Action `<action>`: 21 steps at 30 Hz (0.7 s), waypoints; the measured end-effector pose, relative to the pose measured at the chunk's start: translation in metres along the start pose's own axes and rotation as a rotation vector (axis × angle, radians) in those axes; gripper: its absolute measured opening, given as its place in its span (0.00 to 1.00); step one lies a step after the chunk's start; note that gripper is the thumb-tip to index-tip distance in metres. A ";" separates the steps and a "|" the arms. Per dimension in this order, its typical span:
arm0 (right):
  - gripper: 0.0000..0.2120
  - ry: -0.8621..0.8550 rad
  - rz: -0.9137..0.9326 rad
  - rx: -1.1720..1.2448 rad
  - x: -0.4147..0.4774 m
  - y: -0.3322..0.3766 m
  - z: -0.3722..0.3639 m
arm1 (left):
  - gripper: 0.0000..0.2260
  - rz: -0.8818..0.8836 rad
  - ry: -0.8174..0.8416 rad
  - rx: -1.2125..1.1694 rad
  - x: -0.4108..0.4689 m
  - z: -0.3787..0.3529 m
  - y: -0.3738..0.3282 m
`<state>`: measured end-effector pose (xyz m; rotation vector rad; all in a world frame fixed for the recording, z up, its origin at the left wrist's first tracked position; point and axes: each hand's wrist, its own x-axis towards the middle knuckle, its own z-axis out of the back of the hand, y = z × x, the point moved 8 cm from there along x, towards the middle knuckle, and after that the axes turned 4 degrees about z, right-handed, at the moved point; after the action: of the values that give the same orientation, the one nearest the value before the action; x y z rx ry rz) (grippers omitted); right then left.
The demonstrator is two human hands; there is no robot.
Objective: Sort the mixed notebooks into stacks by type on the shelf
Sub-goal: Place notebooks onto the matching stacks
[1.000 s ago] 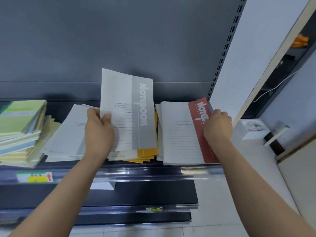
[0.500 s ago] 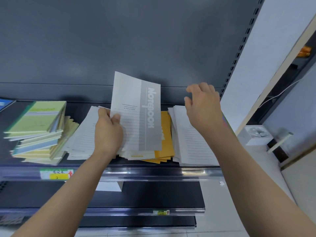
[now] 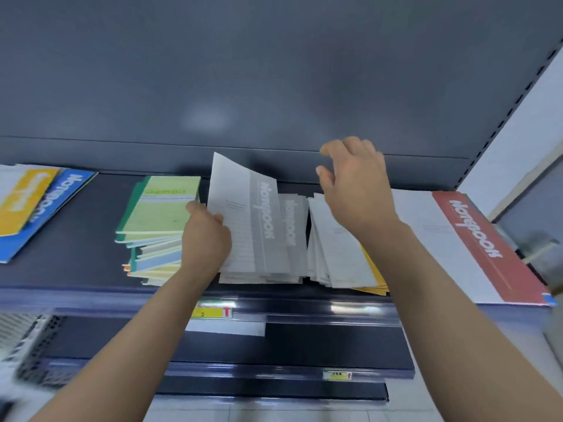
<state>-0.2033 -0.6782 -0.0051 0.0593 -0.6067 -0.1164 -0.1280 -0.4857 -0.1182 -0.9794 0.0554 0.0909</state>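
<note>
Our left hand [image 3: 207, 239] pinches the grey notebook [image 3: 243, 208] by its near left edge, thumb on the cover, so the book tilts up with its far edge raised. Just below the wrist, on the front lip of the shelf [image 3: 76, 239], sits a yellow price label [image 3: 213, 312]. Under the lifted book lies the grey stack [image 3: 294, 229], covers of the same kind. Our right hand [image 3: 356, 190] hovers with fingers loosely spread and holds nothing; beneath it is the mixed pile [image 3: 338, 251], white covers fanned over yellow ones. Just right of that pile lies the red-banded notebook [image 3: 475, 239]. Just left of the left hand is the green stack [image 3: 158, 214], ragged at its near edge; well apart, further left, a yellow notebook [image 3: 24, 202] overlaps a blue notebook [image 3: 65, 190]. Beyond all stands the dark back panel [image 3: 274, 86].

We judge the step to be the placing of a grey book on its own kind, with the sorting partway done: the mixed pile is not yet split. The next move calls for laying the grey notebook flat and square on the grey stack, then for the free right hand to take the top cover of the mixed pile without dragging the loose ones below.
</note>
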 end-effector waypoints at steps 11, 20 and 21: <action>0.09 0.012 -0.118 -0.090 -0.008 0.028 -0.005 | 0.18 -0.141 0.222 0.401 0.026 -0.041 0.006; 0.13 0.162 0.063 -0.096 -0.009 0.054 -0.016 | 0.10 -0.501 0.082 0.942 0.016 -0.047 -0.014; 0.13 0.164 0.091 -0.081 -0.007 0.058 -0.014 | 0.09 -0.534 0.064 0.926 0.013 -0.040 -0.021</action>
<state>-0.1953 -0.6193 -0.0154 -0.0374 -0.4395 -0.0474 -0.1130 -0.5298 -0.1242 -0.0478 -0.1018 -0.4292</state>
